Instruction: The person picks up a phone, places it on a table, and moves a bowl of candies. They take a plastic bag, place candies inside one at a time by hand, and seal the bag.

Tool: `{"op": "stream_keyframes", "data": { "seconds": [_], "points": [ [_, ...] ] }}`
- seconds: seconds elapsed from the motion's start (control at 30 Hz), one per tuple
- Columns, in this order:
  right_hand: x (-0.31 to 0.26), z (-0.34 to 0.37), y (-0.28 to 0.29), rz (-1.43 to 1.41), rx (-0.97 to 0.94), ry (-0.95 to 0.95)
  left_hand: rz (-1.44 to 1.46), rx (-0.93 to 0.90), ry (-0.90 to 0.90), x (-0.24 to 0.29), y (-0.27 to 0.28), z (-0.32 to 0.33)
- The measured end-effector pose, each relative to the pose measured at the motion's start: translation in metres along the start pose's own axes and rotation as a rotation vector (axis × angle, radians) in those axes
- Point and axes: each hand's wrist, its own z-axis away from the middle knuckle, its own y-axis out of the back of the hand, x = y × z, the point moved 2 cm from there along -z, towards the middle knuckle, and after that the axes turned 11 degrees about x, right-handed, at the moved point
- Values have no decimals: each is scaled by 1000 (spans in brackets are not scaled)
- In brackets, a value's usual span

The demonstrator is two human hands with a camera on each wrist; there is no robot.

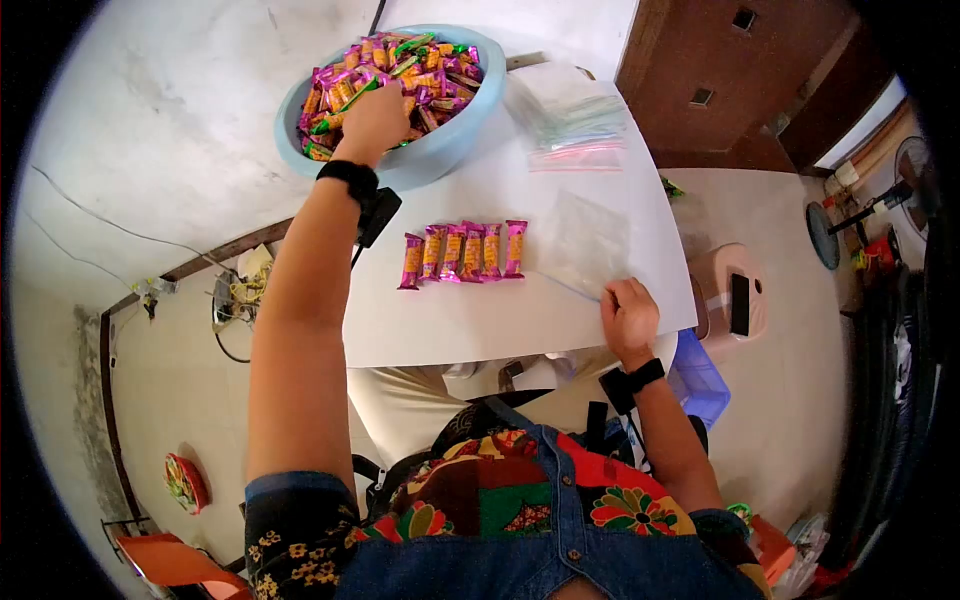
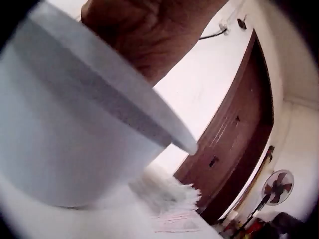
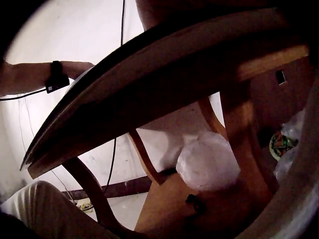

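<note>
- My left grip [image 1: 375, 122] sat among packets [image 1: 430, 58] in the basin [image 1: 450, 150], its hold hidden.
- My right grip [image 1: 630, 318] met the clear bag's [image 1: 583, 238] near corner; pinching, I couldn't tell.

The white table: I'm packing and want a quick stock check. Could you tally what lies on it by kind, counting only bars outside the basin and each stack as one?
Blue basin: 1
Wrapped bars outside it: 6
Stack of zip bags: 1
Separate clear bag: 1
Total: 9
</note>
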Motion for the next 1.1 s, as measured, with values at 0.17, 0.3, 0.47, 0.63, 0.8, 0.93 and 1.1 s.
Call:
{"op": "stream_keyframes", "data": {
  "seconds": [0.17, 0.3, 0.47, 0.63, 0.8, 0.93, 1.1],
  "points": [
    [0, 1, -2, 1, 23, 22, 291, 288, 1, 6, 60, 54],
    [1, 4, -2, 27, 15, 8, 409, 220, 9, 16, 79, 152],
    [-2, 2, 1, 17, -5, 6, 375, -87, 397, -18, 26, 222],
    [3, 6, -1, 6, 6, 9, 295, -164, 443, -17, -5, 236],
    [-2, 3, 1, 10, 22, 40, 311, -70, 235, 2, -7, 230],
    [-2, 2, 2, -7, 12, 11, 300, 222, 94, 15, 41, 186],
    [-2, 1, 1, -7, 22, 1, 286, 433, -49, 6, 69, 105]
  ]
}}
